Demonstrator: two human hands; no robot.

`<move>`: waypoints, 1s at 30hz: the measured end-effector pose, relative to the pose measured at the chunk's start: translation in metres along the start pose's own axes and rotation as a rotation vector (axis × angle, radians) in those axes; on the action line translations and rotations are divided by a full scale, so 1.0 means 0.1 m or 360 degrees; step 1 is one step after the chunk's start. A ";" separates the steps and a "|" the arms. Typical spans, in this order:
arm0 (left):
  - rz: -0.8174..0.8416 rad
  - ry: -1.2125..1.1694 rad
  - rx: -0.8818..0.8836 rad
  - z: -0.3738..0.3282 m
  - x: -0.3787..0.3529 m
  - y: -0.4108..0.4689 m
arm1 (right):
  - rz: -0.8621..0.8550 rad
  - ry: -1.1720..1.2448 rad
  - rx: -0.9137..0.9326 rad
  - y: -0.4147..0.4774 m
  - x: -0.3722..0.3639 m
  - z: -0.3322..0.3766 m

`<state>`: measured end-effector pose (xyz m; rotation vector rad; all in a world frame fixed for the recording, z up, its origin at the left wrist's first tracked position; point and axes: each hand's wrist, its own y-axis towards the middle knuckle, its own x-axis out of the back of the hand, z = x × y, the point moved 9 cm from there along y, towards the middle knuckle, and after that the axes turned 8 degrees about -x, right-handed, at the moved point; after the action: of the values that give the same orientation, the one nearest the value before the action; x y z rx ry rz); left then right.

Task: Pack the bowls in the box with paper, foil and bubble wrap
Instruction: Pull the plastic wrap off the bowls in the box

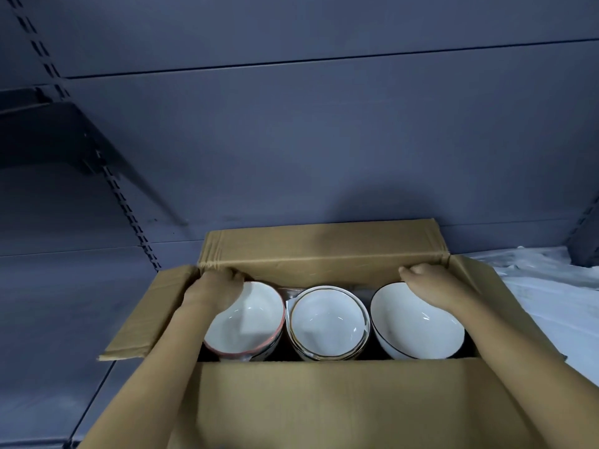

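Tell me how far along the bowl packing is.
Done: the red-rimmed bowl, gold-rimmed bowl and dark-rimmed bowl sit side by side in the box. In hand: the left hand and right hand grip the far flap at its fold. Left: the flaps are open, nothing covers the bowls, and white sheeting lies beside the box.

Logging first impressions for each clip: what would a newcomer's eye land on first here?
Three white bowl stacks fill the open cardboard box in a row: pink-rimmed stack left, gold-rimmed stack middle, dark-rimmed stack right. The left hand and right hand reach over them and grip the far flap near its ends. White sheeting lies right of the box.
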<state>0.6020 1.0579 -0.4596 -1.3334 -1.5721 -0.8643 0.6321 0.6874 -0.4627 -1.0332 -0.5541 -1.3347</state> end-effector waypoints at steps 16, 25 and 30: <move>0.0572 0.0028 -0.0098 -0.96 -0.53 -0.02 | 0.0238 0.0104 -0.0175 0.09 -0.10 -0.04; 0.0313 0.0403 -0.0527 -1.13 -0.37 -0.13 | -0.0139 -0.0217 0.0247 -0.14 0.15 0.18; 0.0154 0.0359 -0.0726 -1.71 -0.24 -0.31 | -0.0121 -0.0331 0.0090 -0.23 0.27 0.10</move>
<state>0.6032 0.8874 -0.4162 -1.5475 -1.1648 -1.3159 0.6179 0.6837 -0.4286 -1.1206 -0.7896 -1.2775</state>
